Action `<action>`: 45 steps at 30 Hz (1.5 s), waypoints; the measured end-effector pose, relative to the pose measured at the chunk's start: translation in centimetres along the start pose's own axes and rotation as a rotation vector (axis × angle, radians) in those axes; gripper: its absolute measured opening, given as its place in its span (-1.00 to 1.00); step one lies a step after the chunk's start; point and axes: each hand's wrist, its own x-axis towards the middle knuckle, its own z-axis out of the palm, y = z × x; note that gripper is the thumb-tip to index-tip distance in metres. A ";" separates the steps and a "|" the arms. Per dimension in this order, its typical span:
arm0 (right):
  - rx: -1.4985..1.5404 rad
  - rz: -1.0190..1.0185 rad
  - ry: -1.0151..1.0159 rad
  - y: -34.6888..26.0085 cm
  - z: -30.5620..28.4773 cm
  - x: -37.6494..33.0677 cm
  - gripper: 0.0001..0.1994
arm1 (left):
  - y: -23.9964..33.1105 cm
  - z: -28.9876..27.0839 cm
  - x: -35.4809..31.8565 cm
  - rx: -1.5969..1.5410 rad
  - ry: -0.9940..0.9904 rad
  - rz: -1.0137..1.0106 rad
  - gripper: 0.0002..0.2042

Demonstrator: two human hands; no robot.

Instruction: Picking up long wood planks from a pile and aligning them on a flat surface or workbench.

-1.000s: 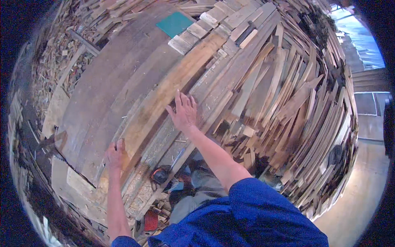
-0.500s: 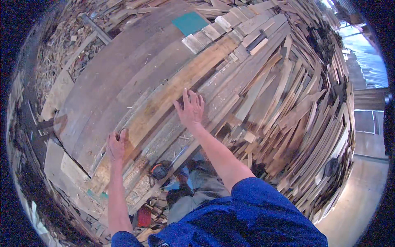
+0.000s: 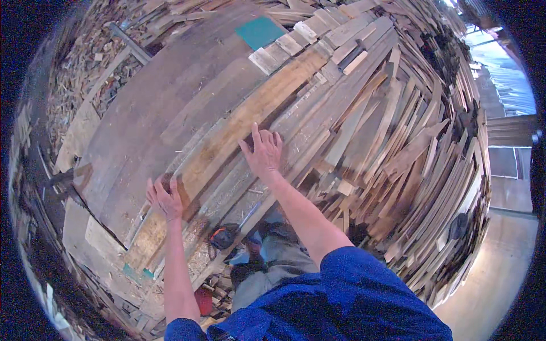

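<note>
A long yellowish-brown plank (image 3: 244, 116) lies diagonally across the wide wooden worktop (image 3: 142, 108), from upper right to lower left. My left hand (image 3: 165, 200) rests across the plank's lower-left part, its fingers spread and reaching over the far edge. Farther along, my right hand (image 3: 264, 153) lies at the near edge with its fingers apart. Neither hand is wrapped around anything. My palms hide short stretches of the wood. Sawdust and a round black-and-orange object (image 3: 222, 236) lie on the near side of the plank.
A row of short pale blocks (image 3: 282, 50) and a teal sheet (image 3: 261, 32) sit at the plank's far end. Loose strips of wood (image 3: 398, 165) are heaped on the right. Scrap pieces (image 3: 85, 77) cover the far left.
My left hand has shifted slightly right along the plank, and its fingers have spread more. My right hand stays nearly in the same place. The plank looks about unmoved.
</note>
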 end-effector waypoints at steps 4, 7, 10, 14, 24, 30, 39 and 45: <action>-0.003 0.005 0.011 -0.2 -0.2 0.1 -0.35 | -0.3 0.7 0.0 0.059 -0.021 -0.035 -0.42; -0.002 -0.020 0.041 -0.3 -0.1 0.2 -0.34 | -0.4 0.9 0.2 0.056 -0.063 -0.056 -0.39; -0.022 -0.024 0.025 -0.3 0.0 0.2 -0.34 | -0.3 0.4 0.3 0.034 -0.092 -0.052 -0.37; -0.034 0.019 -0.026 -0.2 -0.4 0.1 -0.37 | 0.4 -0.3 0.5 0.036 -0.227 -0.131 -0.35; -0.002 -0.010 0.026 -0.6 -0.8 0.3 -0.33 | 1.2 -0.8 0.8 0.063 -0.207 -0.141 -0.37; -0.034 -0.004 0.050 -0.7 -0.7 0.2 -0.36 | 0.4 0.0 0.7 0.133 -0.240 -0.154 -0.28; -0.043 0.038 0.007 -0.7 -0.7 0.4 -0.37 | 0.8 -0.4 0.9 0.022 -0.221 -0.148 -0.27; -0.028 0.004 0.040 -0.8 -0.9 0.2 -0.36 | 0.8 -0.8 0.8 0.004 -0.244 -0.143 -0.29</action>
